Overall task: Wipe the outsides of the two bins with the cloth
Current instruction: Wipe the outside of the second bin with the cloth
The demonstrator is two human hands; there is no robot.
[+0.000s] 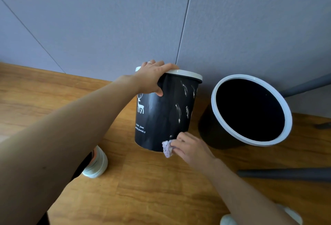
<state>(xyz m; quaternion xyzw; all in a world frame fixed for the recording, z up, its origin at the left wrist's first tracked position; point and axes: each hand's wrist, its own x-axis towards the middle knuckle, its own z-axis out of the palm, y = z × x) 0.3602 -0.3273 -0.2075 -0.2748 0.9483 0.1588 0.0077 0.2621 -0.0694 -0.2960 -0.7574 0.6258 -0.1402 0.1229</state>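
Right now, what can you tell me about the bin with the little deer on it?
The deer bin is a round black tub, plastic by the look, with a white rim, a white deer and small white lettering. White smears streak its side. It stands on the wooden floor. The left hand grips its rim; the right hand presses a cloth low on its side.

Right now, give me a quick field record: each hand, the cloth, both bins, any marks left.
left hand: grip on the rim of the left bin, steadying it
right hand: holds the cloth against the left bin's lower side
left bin: black, white rim, deer print, looks slightly tilted
marks: white smears on its side
right bin: leaning, mouth toward camera, untouched
floor: wood
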